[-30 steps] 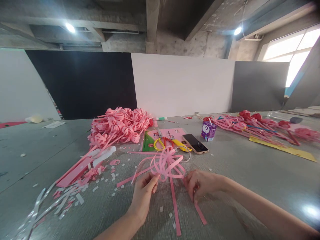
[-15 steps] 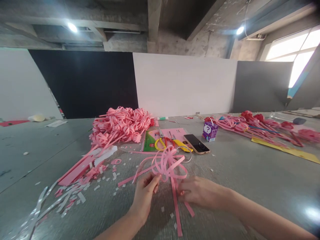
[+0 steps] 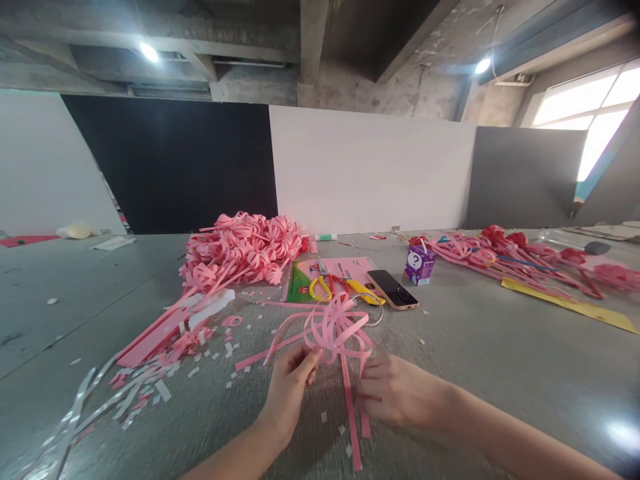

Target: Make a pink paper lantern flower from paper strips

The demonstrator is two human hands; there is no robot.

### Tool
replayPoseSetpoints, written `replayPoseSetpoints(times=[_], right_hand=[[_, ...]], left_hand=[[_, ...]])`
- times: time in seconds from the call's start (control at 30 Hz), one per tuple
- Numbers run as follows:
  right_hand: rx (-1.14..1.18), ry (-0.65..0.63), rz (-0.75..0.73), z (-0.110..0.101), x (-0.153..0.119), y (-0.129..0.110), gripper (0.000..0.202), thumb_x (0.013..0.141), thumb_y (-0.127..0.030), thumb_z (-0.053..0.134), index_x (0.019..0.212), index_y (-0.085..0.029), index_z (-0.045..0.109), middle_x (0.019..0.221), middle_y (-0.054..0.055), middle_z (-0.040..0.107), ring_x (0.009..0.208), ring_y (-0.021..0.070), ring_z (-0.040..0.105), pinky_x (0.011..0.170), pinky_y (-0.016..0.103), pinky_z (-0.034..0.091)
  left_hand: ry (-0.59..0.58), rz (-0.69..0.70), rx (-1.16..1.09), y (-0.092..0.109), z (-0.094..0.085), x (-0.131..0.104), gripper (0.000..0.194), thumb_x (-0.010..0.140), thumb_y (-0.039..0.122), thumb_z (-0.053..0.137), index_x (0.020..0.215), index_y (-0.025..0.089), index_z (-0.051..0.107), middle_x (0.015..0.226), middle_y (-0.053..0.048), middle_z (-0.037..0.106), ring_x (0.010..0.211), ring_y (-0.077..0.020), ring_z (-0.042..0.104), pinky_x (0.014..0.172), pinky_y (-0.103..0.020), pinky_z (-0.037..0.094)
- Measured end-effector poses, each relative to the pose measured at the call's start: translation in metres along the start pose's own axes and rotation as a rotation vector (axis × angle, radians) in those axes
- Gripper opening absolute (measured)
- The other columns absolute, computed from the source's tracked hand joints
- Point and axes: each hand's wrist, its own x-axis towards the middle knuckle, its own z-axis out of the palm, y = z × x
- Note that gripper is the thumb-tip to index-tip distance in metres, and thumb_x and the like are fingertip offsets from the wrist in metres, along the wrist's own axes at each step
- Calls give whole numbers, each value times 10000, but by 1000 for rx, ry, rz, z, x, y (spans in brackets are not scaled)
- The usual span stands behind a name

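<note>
over the grey table (image 3: 475, 347), a looped pink paper-strip flower (image 3: 330, 327) hangs on 1 pinch

at the middle of the near side, the left hand (image 3: 295, 373) nips the lower left of the flower's loops between thumb and fingers, a narrow grip on a small patch of paper. just right of it, the right hand (image 3: 387, 390) has its fingers curled in at a loose pink strip (image 3: 365, 427) that drops from the loops; the fingertips are hidden, so i cannot tell whether they pinch it. a straight pink strip (image 3: 353, 427) runs down between the 2 hands.

the likeliest trouble, i judge, is the left pinch slackening: the loops could spring apart or slide out of order. a hard tug by the right hand could tear the thin paper or drag 1 loop tighter than the rest. just behind the loops, the yellow-handled scissors (image 3: 314, 293) and a pale ring (image 3: 382, 313) could snag a strip if the flower were pushed away from the person. paper scraps (image 3: 163, 391) lie well left of the hands.
</note>
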Motion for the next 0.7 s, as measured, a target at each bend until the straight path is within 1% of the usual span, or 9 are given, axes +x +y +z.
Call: replayPoseSetpoints(times=[0.1,0.23,0.33,0.4,0.53,0.63,0.7], right_hand=[[36,-10,45,0,-2,3,291,853,-134,392,599,-170,528,693,-14,579,665,112,498,590,248,367],[69,-92,72,-9,-4,4,272,846,-114,394,635,-174,554,715,-19,588,664,100,505,554,227,354],[-15,-138,56,-13,-2,-3,267,825,-99,425,608,-172,561,654,-10,588,602,110,498,504,241,334],[-95,-158,29,-12,0,-10,254,816,-122,446,602,-166,575,609,7,582,565,127,492,483,259,325],[-150,-177,-12,-8,2,-20,236,812,-184,464,620,-158,598,601,29,582,569,148,499,494,277,338],[-137,-168,-16,-6,1,-20,220,806,-156,462,639,-156,604,620,31,594,586,143,499,522,274,347],[-108,-166,23,-7,0,-18,202,791,-132,477,638,-160,607,628,27,601,588,136,496,526,265,346]], left_hand=[[-4,9,8,1,0,-1,221,713,314,586,597,147,501,519,64,340,488,-66,276,460,-190,227],[-8,-3,1,3,1,-1,224,711,323,588,599,148,506,524,61,348,488,-66,277,459,-191,226],[-10,-18,-2,4,1,0,229,701,330,591,590,147,510,509,62,348,476,-65,283,451,-194,218],[-9,-17,-7,3,1,0,225,696,331,595,593,146,518,506,62,350,471,-64,284,446,-194,212],[-9,0,-5,0,0,0,209,702,324,593,613,145,532,515,61,357,471,-62,279,445,-193,207],[-12,10,16,-1,-1,0,205,713,319,586,616,146,532,519,59,361,474,-63,278,448,-193,209],[-14,14,28,-1,-2,0,207,717,317,583,612,148,528,519,59,362,476,-64,279,450,-192,211]])
